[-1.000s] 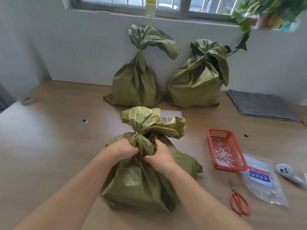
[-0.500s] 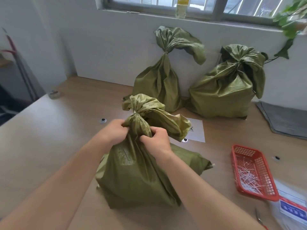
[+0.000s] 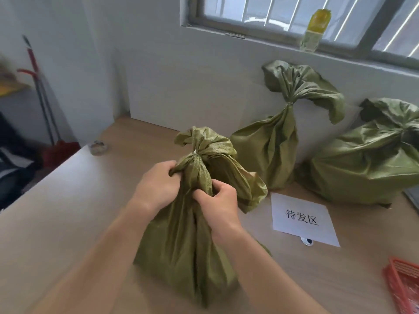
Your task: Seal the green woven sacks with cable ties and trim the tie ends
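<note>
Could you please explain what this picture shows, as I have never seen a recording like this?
There is no machine here: the single view comes from a camera worn on a person's head, looking forward and down at their bare hands. The left hand and right hand both grip the bunched neck of the near sack, just below a white cable tie. On the table behind it, the middle sack and the far sack, both gathered at the top, stand by the wall. A paper sign lies beside them, and a red basket shows at the right edge. A yellow bottle stands on the windowsill.
</note>
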